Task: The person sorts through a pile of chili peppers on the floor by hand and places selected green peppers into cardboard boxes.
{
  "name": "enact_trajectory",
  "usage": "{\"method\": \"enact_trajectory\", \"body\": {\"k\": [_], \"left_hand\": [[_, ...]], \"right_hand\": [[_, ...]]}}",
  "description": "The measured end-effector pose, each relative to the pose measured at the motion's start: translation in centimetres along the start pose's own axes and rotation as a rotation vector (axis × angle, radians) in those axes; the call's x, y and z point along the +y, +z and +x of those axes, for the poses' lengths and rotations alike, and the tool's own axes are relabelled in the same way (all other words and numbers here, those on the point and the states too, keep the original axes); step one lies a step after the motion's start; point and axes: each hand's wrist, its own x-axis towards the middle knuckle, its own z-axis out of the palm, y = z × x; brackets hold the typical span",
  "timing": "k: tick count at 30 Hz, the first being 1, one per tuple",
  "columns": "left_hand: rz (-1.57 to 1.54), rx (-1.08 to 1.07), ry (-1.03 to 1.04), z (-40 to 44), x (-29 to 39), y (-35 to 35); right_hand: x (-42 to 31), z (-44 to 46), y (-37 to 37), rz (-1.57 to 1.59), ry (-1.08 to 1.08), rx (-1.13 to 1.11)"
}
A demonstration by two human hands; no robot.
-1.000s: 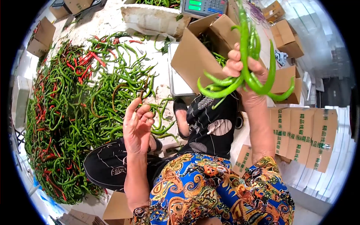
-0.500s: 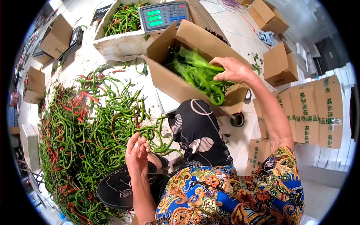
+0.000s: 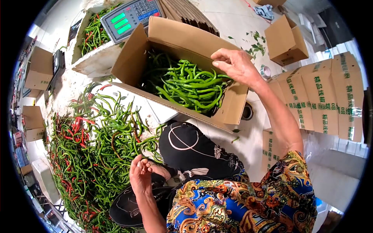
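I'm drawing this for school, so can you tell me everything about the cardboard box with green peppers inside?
The box looks like brown cardboard. Its top is open, with flaps standing up and spreading outward. Long, shiny green peppers lie heaped inside. It sits slantwise in view, just beyond the person's knee, and seems to rest on a pale flat platform. The right hand is over one end; I can't tell if it touches.

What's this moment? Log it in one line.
right hand: empty, over open carton | carton: green peppers inside | left hand: curled, near pepper heap | scale display: lit
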Motion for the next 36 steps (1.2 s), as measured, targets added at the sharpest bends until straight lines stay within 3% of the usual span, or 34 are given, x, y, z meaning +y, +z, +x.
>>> {"method": "enact_trajectory", "body": {"k": [6, 8, 10, 11, 12, 15, 17, 19, 20, 21, 22, 24, 26, 28, 29, 31, 32, 34, 36], "left_hand": [[0.140, -0.079, -0.026, -2.2, 4.3, 1.0], [0.341, -0.159, 0.113, -3.3, 8.0, -0.2], [0.481, -0.105, 0.270, -4.6, 11.8, -0.9], [0.597, -0.091, 0.320, -4.7, 13.6, -1.8], [0.644, -0.071, 0.356, -4.7, 15.0, -2.9], [0.842, 0.130, 0.328, -3.7, 16.3, -6.2], [0.916, 0.127, 0.234, -2.0, 14.7, -9.5], [0.946, 0.057, 0.163, 0.7, 9.8, -15.3], [0.976, 0.029, 0.175, 1.6, 6.7, -16.8], [0.898, 0.095, -0.012, 2.0, 4.2, -16.9], [1.054, -0.056, 0.166, 3.0, 1.2, -18.8], [1.009, -0.103, 0.167, 4.3, -3.2, -19.2], [0.942, -0.090, 0.127, 4.4, -4.0, -16.0], [1.212, -0.290, 0.439, 7.9, -6.7, -18.1], [1.321, -0.371, 0.430, 8.5, -6.5, -17.1], [1.419, -0.546, 0.680, 11.2, -9.1, -17.6], [1.443, -0.618, 0.754, 12.1, -10.3, -17.4], [1.618, -0.803, 0.886, 13.7, -11.6, -16.6], [1.634, -0.933, 0.905, 15.5, -14.3, -16.8]], "right_hand": [[-1.8, -2.3, 0.4, 0.325, -0.035, 0.052], [-6.6, -5.0, 0.3, 0.380, 0.017, 0.009], [-10.9, -8.5, 1.0, 0.475, -0.029, -0.015], [-12.0, -10.3, 1.5, 0.468, -0.043, -0.073], [-12.3, -12.1, 3.0, 0.832, -0.054, -0.151], [-13.9, -14.2, 5.6, 0.536, -0.417, -0.626], [-14.7, -15.8, 10.5, 0.750, -0.194, -0.890], [-14.2, -17.5, 15.7, 0.645, 0.015, -1.002], [-13.0, -18.7, 18.7, 0.631, 0.045, -0.989], [-11.7, -19.5, 21.0, 0.593, 0.028, -0.951], [-10.7, -19.9, 23.1, 0.505, -0.058, -0.896], [-8.2, -21.2, 27.1, 0.390, -0.174, -0.729], [-6.4, -21.6, 30.0, 0.518, 0.152, -0.883], [-5.5, -20.7, 32.6, 0.650, 0.633, -0.928], [-4.0, -20.4, 34.8, 0.607, 0.642, -0.858], [-3.0, -18.6, 38.6, 0.583, 0.746, -0.654], [-2.8, -17.5, 40.1, 0.380, 0.758, -0.583], [0.8, -16.4, 44.8, 0.080, 0.436, -0.372], [0.2, -14.7, 45.7, -0.165, 0.437, -0.332]]}}
